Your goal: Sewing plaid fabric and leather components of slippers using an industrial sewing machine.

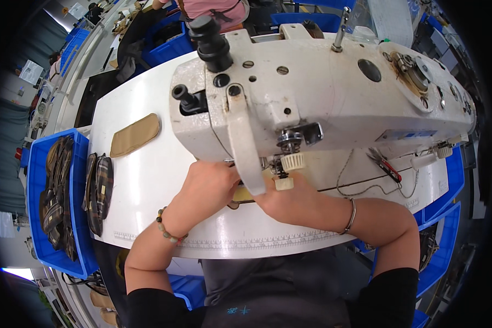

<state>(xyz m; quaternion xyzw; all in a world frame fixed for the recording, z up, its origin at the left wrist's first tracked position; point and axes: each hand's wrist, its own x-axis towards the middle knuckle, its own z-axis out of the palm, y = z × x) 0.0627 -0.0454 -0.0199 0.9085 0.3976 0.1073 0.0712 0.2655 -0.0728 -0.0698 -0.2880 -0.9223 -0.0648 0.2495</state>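
Observation:
A large white sewing machine (322, 93) stands over the white worktable. Under its head lies a small tan fabric piece (242, 194), partly hidden by the machine's lever and my hands. My left hand (212, 183) is curled at the left edge of this piece, its fingertips hidden beneath the machine head. On the other side, my right hand (287, 198) is closed at the same piece, with its fingers mostly behind the presser lever and the tension knobs (291, 162). The needle area cannot be made out.
A flat tan panel (135, 135) lies at left. Plaid pouches (99, 191) rest beside a blue bin (82, 218) full of similar ones. Red-handled thread snips (385, 165) and a grey cord (361, 192) lie right. A printed ruler (229, 239) follows the front edge.

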